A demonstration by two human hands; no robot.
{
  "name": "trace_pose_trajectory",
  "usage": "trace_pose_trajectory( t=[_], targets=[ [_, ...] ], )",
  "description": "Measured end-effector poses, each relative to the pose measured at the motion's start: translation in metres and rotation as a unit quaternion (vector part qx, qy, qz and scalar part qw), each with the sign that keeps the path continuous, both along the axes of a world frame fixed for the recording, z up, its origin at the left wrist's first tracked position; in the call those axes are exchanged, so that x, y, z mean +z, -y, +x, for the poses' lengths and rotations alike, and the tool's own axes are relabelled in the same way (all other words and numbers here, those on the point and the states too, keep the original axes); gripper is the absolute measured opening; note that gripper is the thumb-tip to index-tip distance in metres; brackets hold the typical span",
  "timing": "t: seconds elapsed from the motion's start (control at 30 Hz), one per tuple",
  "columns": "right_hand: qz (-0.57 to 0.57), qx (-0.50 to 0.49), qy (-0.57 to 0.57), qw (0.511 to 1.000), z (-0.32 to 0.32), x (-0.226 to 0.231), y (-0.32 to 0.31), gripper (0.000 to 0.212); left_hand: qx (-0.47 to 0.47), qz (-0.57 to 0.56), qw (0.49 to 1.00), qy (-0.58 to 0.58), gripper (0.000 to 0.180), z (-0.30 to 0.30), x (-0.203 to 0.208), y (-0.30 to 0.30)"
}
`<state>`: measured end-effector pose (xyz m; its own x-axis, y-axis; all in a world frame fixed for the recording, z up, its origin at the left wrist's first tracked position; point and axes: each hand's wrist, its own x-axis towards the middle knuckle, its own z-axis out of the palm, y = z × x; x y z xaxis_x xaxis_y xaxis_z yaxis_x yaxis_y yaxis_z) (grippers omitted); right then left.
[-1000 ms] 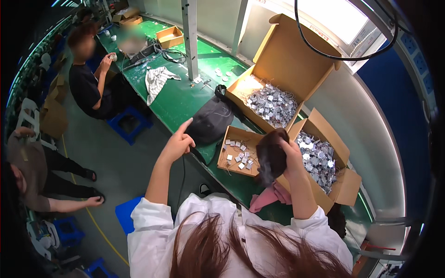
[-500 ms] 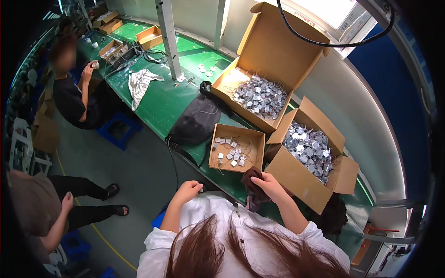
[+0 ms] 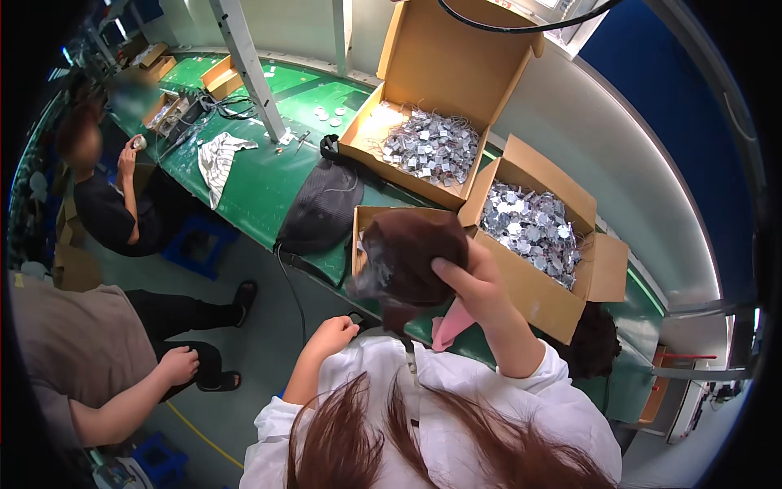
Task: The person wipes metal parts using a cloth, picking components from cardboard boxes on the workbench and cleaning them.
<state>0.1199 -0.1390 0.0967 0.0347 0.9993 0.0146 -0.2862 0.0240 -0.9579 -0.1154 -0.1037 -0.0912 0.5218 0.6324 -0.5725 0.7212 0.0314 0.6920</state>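
Note:
My right hand [image 3: 481,281] is closed on a dark brown cloth [image 3: 415,253], thumb on top, held up in front of the green table. The cloth's left part carries a pale grey smear. Behind it is a shallow cardboard box [image 3: 358,217], mostly hidden, so its contents barely show. A pink cloth [image 3: 450,328] lies below my right hand at the table edge. My left hand [image 3: 332,336] hovers by my white shirt with fingers curled together; whatever they pinch is too small to make out.
Two open cartons, one of small square pieces with wires [image 3: 432,147] and one of silvery pieces [image 3: 529,232], stand on the table [image 3: 252,183]. A black mesh bag [image 3: 322,204], striped cloth [image 3: 220,163] and metal post [image 3: 248,69] are leftward. One co-worker [image 3: 106,196] sits; another [image 3: 98,342] stands close.
My right hand has lifted the brown cloth up and forward, covering the shallow box. The pink cloth has come into sight. The standing co-worker has come closer, and the view has shifted.

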Motion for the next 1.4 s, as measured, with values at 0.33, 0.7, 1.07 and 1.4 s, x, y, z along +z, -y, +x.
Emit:
trace_pose_trajectory(
  t=[0.33, 0.7, 1.07, 1.4],
  targets=[
    [0.024, -0.249, -0.184, 0.951, 0.069, -0.014, 0.085, 0.027, -0.065, 0.001, 0.997, 0.045, 0.027, 0.029, 0.057, -0.021],
    [0.066, -0.452, -0.184, 0.87, 0.138, -0.001, 0.16, 0.039, -0.155, 0.126, 0.951, 0.237, 0.014, 0.174, 0.085, -0.038],
    [0.009, -0.616, -0.169, 0.769, 0.146, -0.022, 0.208, 0.02, -0.286, 0.275, 0.889, 0.231, 0.014, 0.325, 0.082, -0.056],
    [-0.018, -0.571, -0.219, 0.791, 0.167, -0.045, 0.191, 0.018, -0.255, 0.458, 0.832, 0.18, 0.018, 0.438, 0.034, -0.086]
  ],
)
